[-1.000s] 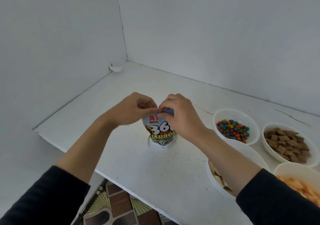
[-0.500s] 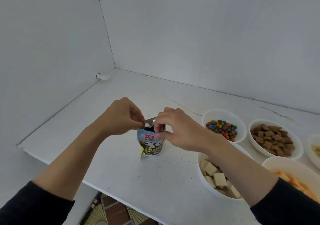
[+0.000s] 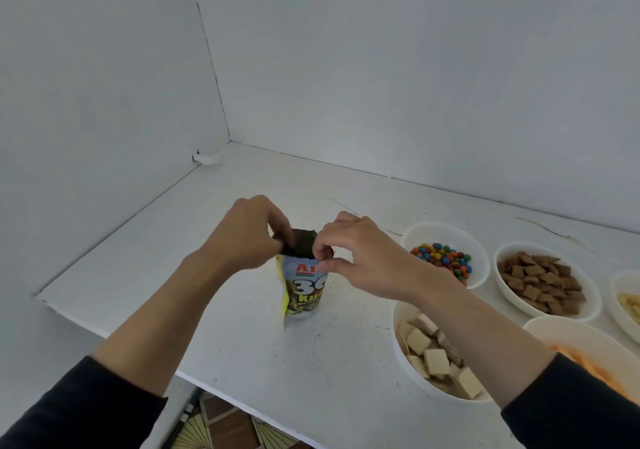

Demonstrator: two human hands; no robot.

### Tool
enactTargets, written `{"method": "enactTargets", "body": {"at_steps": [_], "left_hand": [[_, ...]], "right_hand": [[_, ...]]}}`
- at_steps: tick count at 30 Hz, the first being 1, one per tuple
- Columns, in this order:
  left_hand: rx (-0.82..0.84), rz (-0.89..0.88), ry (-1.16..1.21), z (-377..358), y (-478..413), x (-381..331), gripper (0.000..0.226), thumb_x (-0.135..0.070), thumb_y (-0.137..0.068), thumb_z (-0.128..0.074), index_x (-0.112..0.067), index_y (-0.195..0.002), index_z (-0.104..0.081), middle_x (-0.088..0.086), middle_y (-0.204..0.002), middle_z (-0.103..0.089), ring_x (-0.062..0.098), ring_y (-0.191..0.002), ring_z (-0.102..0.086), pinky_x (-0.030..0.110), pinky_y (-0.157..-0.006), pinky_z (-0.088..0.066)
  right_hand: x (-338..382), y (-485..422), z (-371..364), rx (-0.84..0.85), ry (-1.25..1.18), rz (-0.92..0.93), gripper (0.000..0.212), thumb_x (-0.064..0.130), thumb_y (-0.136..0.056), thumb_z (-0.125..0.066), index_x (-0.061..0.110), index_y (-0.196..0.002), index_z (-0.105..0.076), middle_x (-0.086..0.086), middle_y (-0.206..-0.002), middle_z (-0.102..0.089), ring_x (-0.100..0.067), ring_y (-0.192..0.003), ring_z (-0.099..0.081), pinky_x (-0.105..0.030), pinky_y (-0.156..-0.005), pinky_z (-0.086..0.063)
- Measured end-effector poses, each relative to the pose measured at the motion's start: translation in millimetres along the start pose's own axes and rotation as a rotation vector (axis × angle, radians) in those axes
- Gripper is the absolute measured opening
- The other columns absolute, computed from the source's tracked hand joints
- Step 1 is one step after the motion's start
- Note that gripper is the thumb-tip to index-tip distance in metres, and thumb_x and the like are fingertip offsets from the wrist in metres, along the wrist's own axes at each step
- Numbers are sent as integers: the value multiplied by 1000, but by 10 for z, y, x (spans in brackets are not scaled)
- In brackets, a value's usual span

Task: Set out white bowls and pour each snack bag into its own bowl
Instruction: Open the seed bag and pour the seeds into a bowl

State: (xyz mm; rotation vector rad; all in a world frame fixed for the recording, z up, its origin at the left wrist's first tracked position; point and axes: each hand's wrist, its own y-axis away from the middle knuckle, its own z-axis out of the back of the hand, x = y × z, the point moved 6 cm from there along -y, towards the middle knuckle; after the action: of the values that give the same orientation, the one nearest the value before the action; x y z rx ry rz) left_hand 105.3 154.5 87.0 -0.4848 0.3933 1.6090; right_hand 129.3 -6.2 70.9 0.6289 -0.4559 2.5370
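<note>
— Grip status?
— Both on the bag. L hand pinches the top edge on its left side, fingers curled. R hand pinches the right side of the mouth w/ thumb & forefinger. Bag stands upright on the table, mouth open, dark inside showing.

— Room around it?
— Plenty left & behind: bare top runs to the L wall and rear wall, w/ a small white bracket in the far corner. Table's front edge runs diagonally under my L forearm, patterned floor below it. Right side is tight. Wafer bowl is near the bag, partly under my R forearm. Candy bowl is just past my R wrist. Further right: brown-squares bowl, orange-snack bowl, and a fifth bowl cut off by the frame edge.

— Vs. earlier?
— 1 s ago the top was pinched shut betw. my fingers. Half a sec ago, only a small gap. Now my hands are further apart and the mouth is wider. Bag hasn't left its spot; bowls same.
</note>
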Motion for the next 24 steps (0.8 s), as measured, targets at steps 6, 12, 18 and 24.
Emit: {"method": "enactTargets", "body": {"at_steps": [6,12,18,24], "left_hand": [[-119,57,374,-21,11,68,34,7,-81,-64,-20,-70,-80,-7,-79,-72,15,-50,-57,22,-54,-48],[-85,58,761,-259,19,39,23,0,-96,-60,-11,-90,-79,6,-89,-75,19,-66,-56,31,-70,-51],[-75,-14,832,-411,127,-100,33,-44,-100,-46,-31,-126,-61,-7,-110,-75,14,-104,-72,35,-87,-58],[-14,-60,981,-672,112,-321,47,-28,-93,-70,-32,-136,-52,-1,-121,-70,24,-115,-68,45,-88,-61]], "right_hand": [[56,9,104,-43,81,22,10,25,-90,-71,24,-87,-61,16,-76,-55,-4,-93,-42,-35,-89,-34],[45,53,53,-104,272,50,17,34,-95,-64,25,-80,-63,16,-74,-52,-7,-90,-40,-41,-93,-30],[-69,122,308,-345,-14,-63,12,16,-99,-58,9,-91,-63,5,-83,-58,-14,-79,-51,-28,-74,-43],[-159,298,834,-704,-84,-94,10,12,-98,-62,4,-94,-67,4,-81,-56,-8,-72,-53,-18,-62,-43]]}}
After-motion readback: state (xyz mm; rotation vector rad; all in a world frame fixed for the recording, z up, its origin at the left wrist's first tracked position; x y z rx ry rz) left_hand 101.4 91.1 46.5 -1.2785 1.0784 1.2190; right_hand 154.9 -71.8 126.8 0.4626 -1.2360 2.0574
